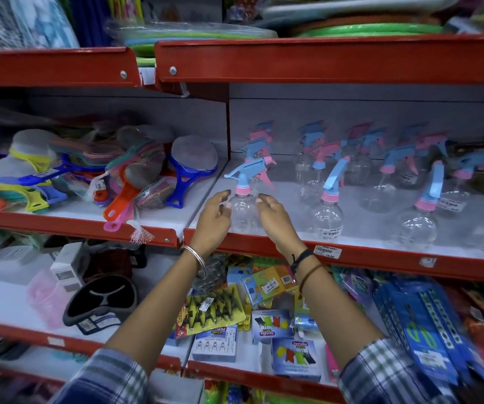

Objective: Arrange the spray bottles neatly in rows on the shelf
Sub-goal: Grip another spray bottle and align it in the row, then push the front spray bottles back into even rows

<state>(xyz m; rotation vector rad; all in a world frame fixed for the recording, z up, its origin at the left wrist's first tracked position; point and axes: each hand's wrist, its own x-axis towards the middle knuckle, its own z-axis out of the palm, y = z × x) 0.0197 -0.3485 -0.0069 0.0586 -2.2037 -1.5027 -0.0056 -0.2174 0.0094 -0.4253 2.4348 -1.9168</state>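
Observation:
Several clear spray bottles with blue and pink trigger heads stand on the white shelf (366, 228) with a red front lip. The front-left spray bottle (242, 211) stands upright between my two hands. My left hand (214, 217) is just left of its body, fingers apart and curved, perhaps brushing it. My right hand (273, 217) is just right of it, fingers spread, a small gap showing. Neither hand grips it. A second front bottle (326, 215) stands to the right, a third (420, 225) farther right. More bottles (360, 158) stand in loose rows behind.
Left of a divider, the neighbouring shelf holds a pile of plastic sieves and scrubbers (124, 173). The red shelf above (322, 59) overhangs the bottles. Below lie packets of clips (214, 310) and blue packs (427, 325).

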